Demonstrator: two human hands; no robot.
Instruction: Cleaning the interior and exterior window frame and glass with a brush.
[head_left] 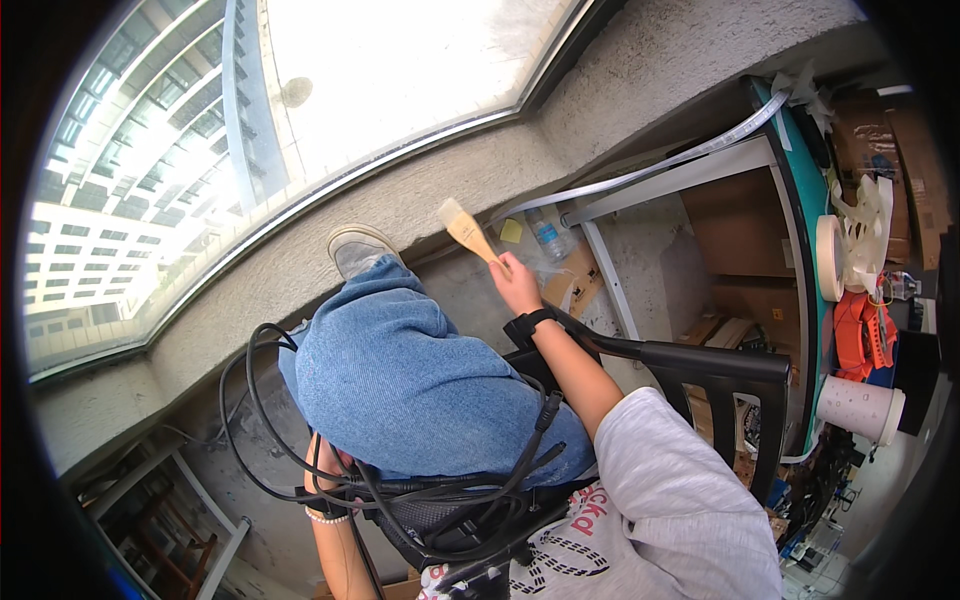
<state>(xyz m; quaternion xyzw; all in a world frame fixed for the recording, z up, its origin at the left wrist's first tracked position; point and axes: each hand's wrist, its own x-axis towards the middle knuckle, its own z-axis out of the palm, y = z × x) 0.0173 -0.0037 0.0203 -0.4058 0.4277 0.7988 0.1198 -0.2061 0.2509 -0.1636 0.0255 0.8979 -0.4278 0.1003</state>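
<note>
A flat brush (466, 231) with a wooden handle and short pale bristles is held by its handle in my right hand (515, 284), whose fingers are closed around it. Its bristle end points up and left, near the edge of the concrete ledge (560, 160). My left hand (328, 462) is down beside my thigh, mostly hidden behind the jeans leg (400, 380) and black cables (262, 425); its fingers do not show. A beaded bracelet (326, 517) circles that wrist. My shoe (358, 250) rests on the ledge below the window.
A black chair armrest (715, 360) lies under my right arm. Beyond it stands a green-edged table (815, 330) with a tape roll (829, 258), an orange item (862, 336) and a lidded cup (860, 410). A plastic bottle (547, 236) and cardboard (580, 280) lie on the floor.
</note>
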